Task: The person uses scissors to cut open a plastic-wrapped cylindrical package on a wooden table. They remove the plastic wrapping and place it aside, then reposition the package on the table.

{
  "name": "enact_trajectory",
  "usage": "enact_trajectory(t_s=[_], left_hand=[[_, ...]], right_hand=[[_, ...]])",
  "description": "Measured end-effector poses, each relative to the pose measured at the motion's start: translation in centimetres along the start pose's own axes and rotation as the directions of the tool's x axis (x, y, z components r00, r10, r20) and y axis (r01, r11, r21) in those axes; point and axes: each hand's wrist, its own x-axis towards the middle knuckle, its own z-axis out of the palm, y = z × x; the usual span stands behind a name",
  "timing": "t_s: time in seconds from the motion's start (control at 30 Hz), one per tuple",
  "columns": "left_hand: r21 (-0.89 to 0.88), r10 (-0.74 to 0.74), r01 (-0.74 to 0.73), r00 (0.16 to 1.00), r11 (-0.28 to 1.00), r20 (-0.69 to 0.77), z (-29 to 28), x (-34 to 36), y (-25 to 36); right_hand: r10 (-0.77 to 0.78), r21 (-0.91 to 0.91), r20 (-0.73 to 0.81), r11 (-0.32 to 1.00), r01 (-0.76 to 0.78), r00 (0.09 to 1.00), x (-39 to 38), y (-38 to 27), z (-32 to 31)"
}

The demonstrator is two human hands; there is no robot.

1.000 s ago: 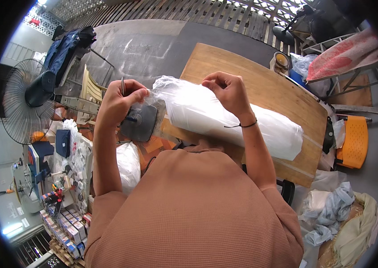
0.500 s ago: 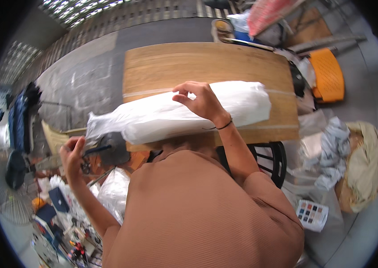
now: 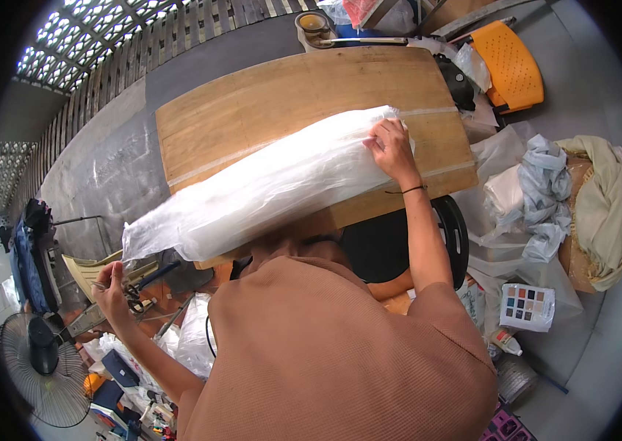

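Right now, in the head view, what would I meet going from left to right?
Round black wire fan, bare left hand, long white plastic-wrapped bundle, orange perforated plastic chair, crumpled beige cloth.

Your left arm [image 3: 155, 356] angles forward and out to the left, the left hand [image 3: 111, 290] raised with thumb and fingers pinched together. Your right arm [image 3: 430, 231] stretches forward, nearly straight; the right hand [image 3: 393, 153] turns inward, fingers curled toward the thumb. Your hands are well apart, the right farther forward.
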Motion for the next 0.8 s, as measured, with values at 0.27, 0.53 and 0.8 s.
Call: enact_trajectory(t_s=[0.27,0.53,0.8], left_hand=[[-0.095,-0.009,0.017,0.996,0.995,0.093,-0.4,-0.8,4.5],[-0.045,-0.062,0.066,0.994,0.997,0.085,4.9,-5.3,10.5],[-0.718,-0.108,0.183,0.983,0.672,0.149,7.5,-4.8,7.4]], right_hand=[[0.139,0.16,-0.096,0.98,-0.123,0.986,0.3,-4.6,-0.5],[-0.193,0.815,0.225,0.575,-0.075,0.955,0.7,-26.8,1.8],[-0.331,0.935,0.312,0.273,-0.226,0.89,-0.3,-39.8,7.7]])
